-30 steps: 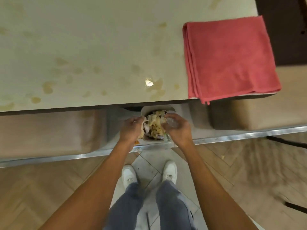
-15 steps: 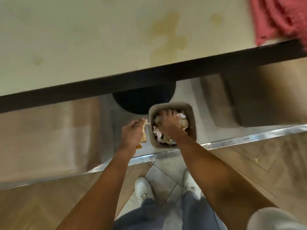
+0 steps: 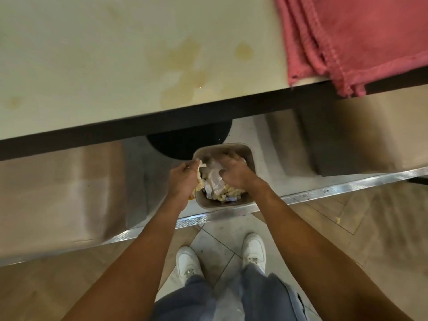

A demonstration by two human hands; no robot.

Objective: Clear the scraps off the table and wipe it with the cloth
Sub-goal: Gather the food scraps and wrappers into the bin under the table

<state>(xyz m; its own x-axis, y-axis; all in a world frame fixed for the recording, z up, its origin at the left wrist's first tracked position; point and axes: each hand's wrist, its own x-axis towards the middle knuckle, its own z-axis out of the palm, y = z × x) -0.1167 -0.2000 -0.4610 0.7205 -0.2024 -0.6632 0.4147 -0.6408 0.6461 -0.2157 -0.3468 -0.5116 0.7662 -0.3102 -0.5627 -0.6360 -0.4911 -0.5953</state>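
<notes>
A small grey bin stands on the floor below the table's near edge, full of crumpled scraps. My left hand is at the bin's left rim and grips a pale yellowish scrap. My right hand lies palm down inside the bin, fingers spread, pressing on the scraps. The pale table top carries yellowish stains. A folded red cloth lies on the table's right corner, one corner hanging over the edge.
The dark round table base sits just behind the bin. Beige bench seats flank it left and right. A metal floor strip runs across. My white shoes stand on tile.
My right hand pushed down into the bin and now presses the scraps flat. My left hand shifted back to the bin's left rim with its scrap. The camera tilted and the cloth came back into view.
</notes>
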